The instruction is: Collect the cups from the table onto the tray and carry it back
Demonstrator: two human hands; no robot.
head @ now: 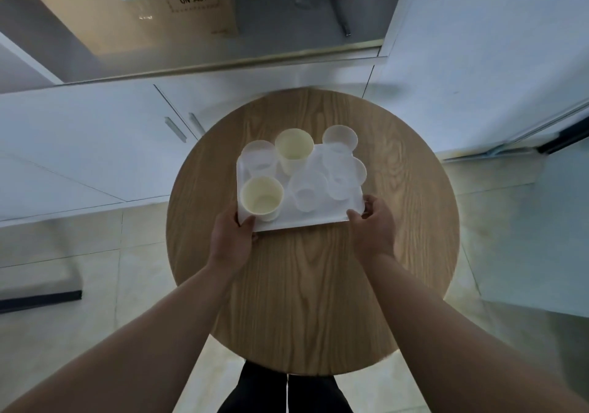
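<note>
Presently, head view: my left hand [234, 234] grips the near-left corner of the tray [322, 213], thumb over the rim. My right hand [374, 223] is closed on the near-right corner. Tray sits at the tabletop's [302, 301] far centre. Two cream cups [263, 199] stand upright along its left side; several clear cups [306, 194] crowd its right, one more at the far-left corner.

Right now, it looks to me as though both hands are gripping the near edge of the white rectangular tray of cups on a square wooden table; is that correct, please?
Not quite: the wooden table is round, not square, as the head view shows. The rest holds: the left hand and right hand both grip the near edge of the white rectangular tray, which carries the cups.
</note>
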